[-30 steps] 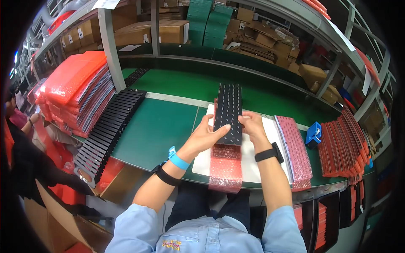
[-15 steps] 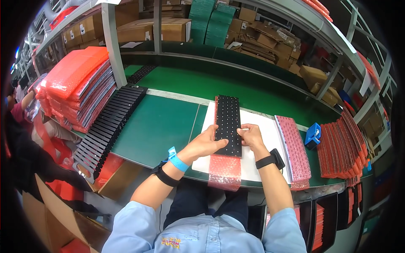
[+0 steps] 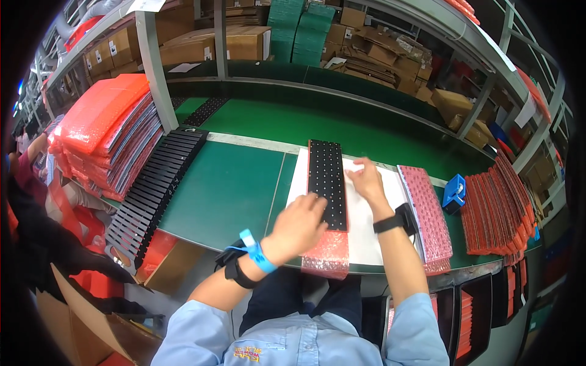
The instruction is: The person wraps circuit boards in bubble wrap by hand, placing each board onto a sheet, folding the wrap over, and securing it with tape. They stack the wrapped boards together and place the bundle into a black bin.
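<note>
A long black panel (image 3: 328, 183) with rows of small pale dots lies lengthwise before me on pink bubble wrap (image 3: 325, 259). The wrap sticks out past its near end and hangs over the table edge; under both is a white sheet (image 3: 364, 240). Over the panel's near left part hovers my left hand (image 3: 297, 224), fingers apart and slightly blurred; whether they touch it I cannot tell. Just right of the panel, my right hand (image 3: 367, 182) is raised with loosely bent fingers and nothing visible in it, apart from the panel.
A pink bubble-wrapped piece (image 3: 425, 210) lies at right, beside a blue tape dispenser (image 3: 454, 193) and a row of red-wrapped pieces (image 3: 497, 213). At left stand a slotted black rack (image 3: 157, 189) and a red bubble-wrap stack (image 3: 101, 131). A green conveyor (image 3: 262, 125) runs behind.
Both hands have let go of the panel's sides. My left hand has moved toward me, over its near part; my right hand has lifted away. The panel stays nearly in place.
</note>
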`<action>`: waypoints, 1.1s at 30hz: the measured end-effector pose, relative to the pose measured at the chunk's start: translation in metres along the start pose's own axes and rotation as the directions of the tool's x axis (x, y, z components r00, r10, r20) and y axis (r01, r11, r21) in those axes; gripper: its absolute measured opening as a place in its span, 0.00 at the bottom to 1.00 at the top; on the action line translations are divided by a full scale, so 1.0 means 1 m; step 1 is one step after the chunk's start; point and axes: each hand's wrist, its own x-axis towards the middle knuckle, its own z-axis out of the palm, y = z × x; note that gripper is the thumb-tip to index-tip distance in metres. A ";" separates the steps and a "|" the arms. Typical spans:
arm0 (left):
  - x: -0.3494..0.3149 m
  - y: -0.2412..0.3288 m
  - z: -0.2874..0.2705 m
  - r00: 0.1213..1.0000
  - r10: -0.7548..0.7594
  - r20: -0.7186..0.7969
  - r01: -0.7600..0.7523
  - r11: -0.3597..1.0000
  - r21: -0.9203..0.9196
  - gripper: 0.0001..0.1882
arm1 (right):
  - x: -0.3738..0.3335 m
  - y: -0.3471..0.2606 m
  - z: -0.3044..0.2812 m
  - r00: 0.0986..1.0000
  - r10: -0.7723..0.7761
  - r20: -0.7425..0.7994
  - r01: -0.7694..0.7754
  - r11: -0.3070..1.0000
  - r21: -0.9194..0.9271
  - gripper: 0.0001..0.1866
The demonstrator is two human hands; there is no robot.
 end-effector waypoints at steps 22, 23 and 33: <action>-0.037 0.027 0.038 0.927 0.363 0.092 -0.352 0.929 -0.111 0.21 | 0.142 -0.109 -0.094 0.899 -0.424 0.108 0.431 0.817 -0.383 0.29; -0.039 0.029 0.037 0.925 0.367 0.102 -0.353 0.927 -0.127 0.21 | 0.125 -0.124 -0.117 0.869 -0.495 0.007 0.455 0.793 -0.406 0.29; -0.088 0.046 0.048 0.876 0.472 -0.100 -0.453 0.734 -0.506 0.16 | -0.186 -0.096 -0.092 0.666 -0.670 0.326 0.743 0.559 -0.369 0.27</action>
